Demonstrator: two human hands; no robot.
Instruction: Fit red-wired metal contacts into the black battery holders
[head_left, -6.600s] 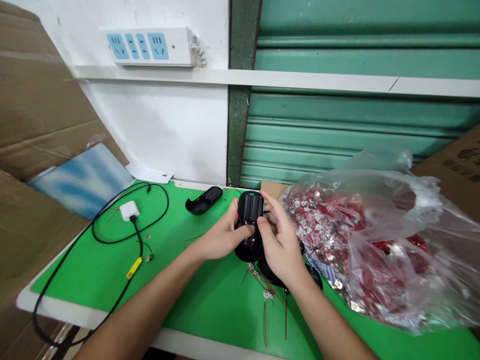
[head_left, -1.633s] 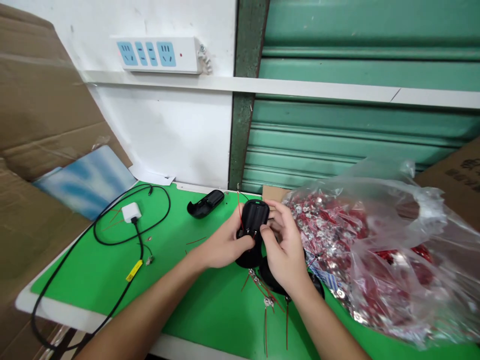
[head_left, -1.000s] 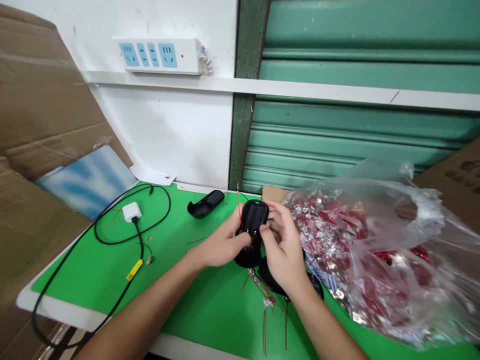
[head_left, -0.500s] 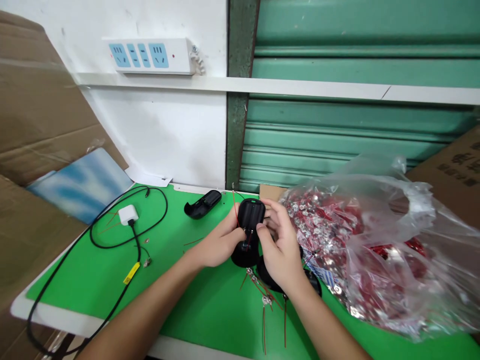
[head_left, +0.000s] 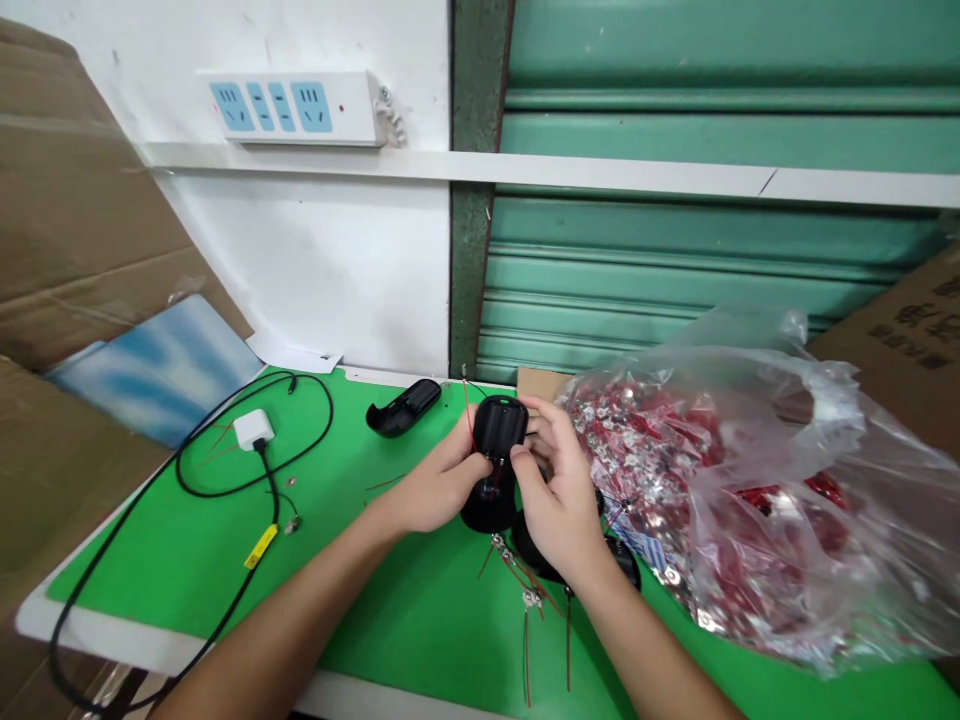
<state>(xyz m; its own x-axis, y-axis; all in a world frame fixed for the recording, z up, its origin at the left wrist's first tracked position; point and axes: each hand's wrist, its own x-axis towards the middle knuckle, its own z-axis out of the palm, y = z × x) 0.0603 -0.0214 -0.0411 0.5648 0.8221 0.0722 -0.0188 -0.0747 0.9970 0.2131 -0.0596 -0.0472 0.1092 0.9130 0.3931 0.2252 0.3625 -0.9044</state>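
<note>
Between both hands is a black plastic housing (head_left: 500, 425) with a rounded top and ribbed inside, a red wire running along its left edge. My left hand (head_left: 448, 480) grips its left side, thumb pressed at small metal contacts on the inner face. My right hand (head_left: 559, 490) holds the right side, thumb on the front and fingers curled behind. More black housings (head_left: 532, 548) lie under and beside my right hand. Small metal contacts with red wires (head_left: 532, 598) rest on the green mat just below. Another black housing (head_left: 403, 408) lies behind my left hand.
A clear plastic bag (head_left: 750, 500) full of metal contacts and red wires covers the right side. On the left, a black cable (head_left: 180, 455) loops around a white adapter (head_left: 253, 430). Cardboard (head_left: 82, 200) stands at the left, and a power strip (head_left: 292, 108) is on the wall.
Both hands keep the same grip on the black housing, with hardly any movement. The whole view has shifted very slightly.
</note>
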